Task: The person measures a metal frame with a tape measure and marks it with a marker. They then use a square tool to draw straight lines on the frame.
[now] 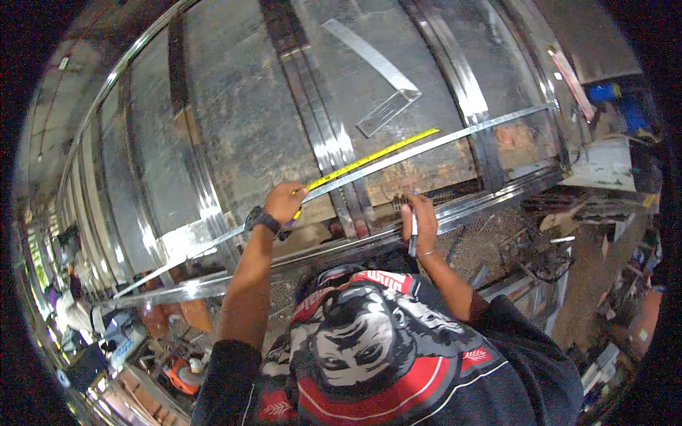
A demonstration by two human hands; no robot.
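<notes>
My left hand [285, 203] is closed around a tape measure whose case is mostly hidden by the fingers. Its yellow blade [378, 154] runs out to the right, along a long thin metal bar [440, 140]. That bar lies across several shiny metal rails [330, 145] of a large frame. In my right hand [425, 221], a slim silver marker or pen [413, 238] stands upright between the fingers, near the frame's front edge. Beyond the tape's tip, a steel square [376, 64] rests flat with its corner toward the right.
The frame's front rail [455, 209] runs between my body and the bar. Metal scrap and offcuts [529, 263] litter the floor at right. A blue container [604, 92] stands far right, and an orange tool [183, 376] sits at lower left among clutter.
</notes>
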